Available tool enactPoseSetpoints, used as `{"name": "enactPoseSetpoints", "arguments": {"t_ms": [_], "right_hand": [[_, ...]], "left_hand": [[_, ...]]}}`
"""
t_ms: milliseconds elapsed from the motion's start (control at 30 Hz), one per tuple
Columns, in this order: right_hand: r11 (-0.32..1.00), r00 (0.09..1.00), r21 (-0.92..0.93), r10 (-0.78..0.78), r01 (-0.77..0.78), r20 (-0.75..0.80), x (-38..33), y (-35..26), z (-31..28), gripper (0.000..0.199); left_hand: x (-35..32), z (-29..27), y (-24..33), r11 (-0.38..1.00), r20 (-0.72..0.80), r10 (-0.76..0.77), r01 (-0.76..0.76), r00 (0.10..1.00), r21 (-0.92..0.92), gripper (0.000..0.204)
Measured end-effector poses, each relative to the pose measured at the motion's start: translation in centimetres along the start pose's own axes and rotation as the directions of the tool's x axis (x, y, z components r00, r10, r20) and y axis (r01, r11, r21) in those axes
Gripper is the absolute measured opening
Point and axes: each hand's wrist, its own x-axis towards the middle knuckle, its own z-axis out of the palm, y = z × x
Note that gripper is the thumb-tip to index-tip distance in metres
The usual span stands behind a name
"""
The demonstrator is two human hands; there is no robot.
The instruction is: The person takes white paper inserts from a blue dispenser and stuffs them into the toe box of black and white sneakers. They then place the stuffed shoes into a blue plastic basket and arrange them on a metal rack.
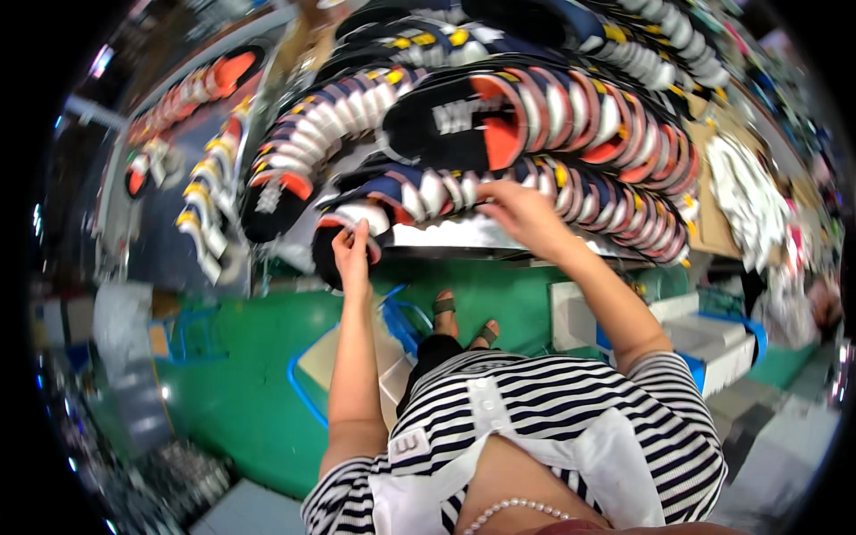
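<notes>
A long nested row of slide sandals [571,192], with navy, white and red straps, lies along the near edge of the metal table. At the row's left end, my left hand [352,254] grips the strap of the endmost slide sandal [325,252], thumb and fingers closed on it. My right hand [522,214] reaches over the middle of the same row, its fingers bent against the straps; whether they grip one is hidden. Just behind lies another nested row, its front sandal [446,120] showing a black footbed and red lining.
More rows of sandals [325,116] fill the table behind and to the left. White cloth [747,196] lies on cardboard at the right. Below are a green floor [259,383], a blue-framed stool [312,379] and a white and blue box [704,343].
</notes>
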Motion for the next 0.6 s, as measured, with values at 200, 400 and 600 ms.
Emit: {"name": "enactPoseSetpoints", "arguments": {"t_ms": [200,400,600], "right_hand": [[0.981,1.000,-0.193,0.000,0.000,0.000,-2.1,-1.9,-1.8,0.027],[0.945,0.638,-0.006,0.216,-0.328,-0.739,-11.8,7.1,-11.3,0.021],[0.746,0.350,0.187,0.499,-0.640,-0.793,-12.6,16.2,-20.5,0.096]], "left_hand": [[-0.3,-0.9,-1.8,0.981,0.016,0.107,-0.103,0.994,-0.166,0.022],[-8.5,0.4,5.7,0.883,-0.006,0.469,-0.469,0.883,0.028,0.028],[-3.3,17.6,13.5,0.740,0.497,0.558,-0.669,0.664,0.062,0.029]]}}
